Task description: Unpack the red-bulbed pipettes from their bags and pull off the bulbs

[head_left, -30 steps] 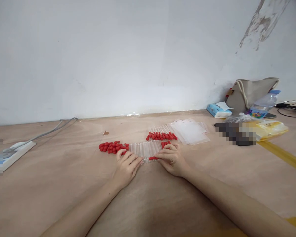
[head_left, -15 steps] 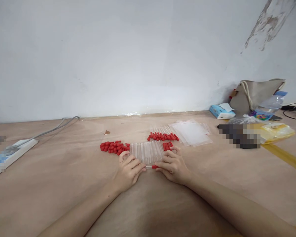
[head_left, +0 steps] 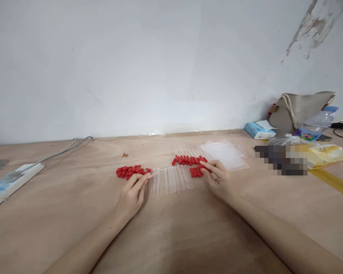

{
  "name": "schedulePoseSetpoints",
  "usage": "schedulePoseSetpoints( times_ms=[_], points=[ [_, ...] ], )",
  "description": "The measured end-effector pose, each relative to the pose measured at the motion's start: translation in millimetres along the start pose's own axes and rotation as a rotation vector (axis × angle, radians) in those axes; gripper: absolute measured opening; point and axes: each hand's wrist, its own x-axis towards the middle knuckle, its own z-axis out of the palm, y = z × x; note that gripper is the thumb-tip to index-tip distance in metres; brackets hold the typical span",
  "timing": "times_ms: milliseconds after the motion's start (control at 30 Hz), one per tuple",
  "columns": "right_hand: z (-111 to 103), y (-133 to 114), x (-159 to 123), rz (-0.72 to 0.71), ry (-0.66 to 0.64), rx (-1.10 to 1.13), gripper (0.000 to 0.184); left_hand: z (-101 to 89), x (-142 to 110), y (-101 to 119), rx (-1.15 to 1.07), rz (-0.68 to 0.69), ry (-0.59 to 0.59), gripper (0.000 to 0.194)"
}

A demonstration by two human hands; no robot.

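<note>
My left hand pinches the upper left end of a clear tube at the edge of a row of clear thin tubes. Just beyond its fingertips lies a pile of red rubber bulbs. At the right end of the row, my right hand has thumb and index finger closed on a red bulb, partly hidden by the fingers. Beside it sits a short group of red bulbs. Behind them is a line of droppers, red bulbs toward me, clear stems pointing away.
Clear zip bags lie behind my right hand. Farther right are a tissue pack, a grey bag and a yellow plastic packet. A power strip with a grey cable rests at the left, and a wall rises behind the table.
Both hands have parted from a red-bulbed dropper they held together in front of the row. My left hand has gone left toward the bulb pile, my right hand up and right.
</note>
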Motion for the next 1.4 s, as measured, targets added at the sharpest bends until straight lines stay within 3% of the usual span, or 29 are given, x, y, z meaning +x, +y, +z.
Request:
schedulePoseSetpoints(
  times_ms=[167, 300, 433, 600, 1000, 1133, 1300, 1400],
  points=[
    [4.5, 11.1, 1.4, 0.158, 0.089, -0.062, 0.031, 13.8, 10.2, -0.5, 0.033, -0.029, 0.049, 0.039],
    [5.5, 17.8, -1.7, 0.269, 0.105, -0.034, 0.030, 22.7, 16.2, -0.9, 0.014, -0.046, 0.093, 0.026],
    [5.9, 18.1, -3.6, 0.258, 0.050, -0.102, 0.020, 26.8, 17.5, -1.3, 0.016, -0.044, 0.062, 0.014],
    [4.5, 13.7, -0.5, 0.218, 0.008, -0.173, 0.014, 29.7, 14.9, -0.1, -0.005, 0.026, 0.054, 0.014],
    [10.1, -3.0, 1.5, 0.233, -0.116, -0.375, 0.013, 30.2, 11.7, 8.4, -0.072, 0.066, -0.053, 0.019],
    [8.9, -6.2, 2.7, 0.255, -0.088, -0.386, 0.019, 29.4, 12.5, 8.0, -0.075, 0.063, -0.080, 0.022],
    [3.6, -1.1, 15.1, 0.342, -0.047, -0.451, 0.020, 23.8, 13.9, 9.3, -0.070, 0.033, -0.012, 0.021],
    [4.5, 5.4, 24.2, 0.386, -0.100, -0.521, 0.023, 21.9, 13.1, 7.5, -0.049, 0.030, 0.033, 0.021]
  ],
)
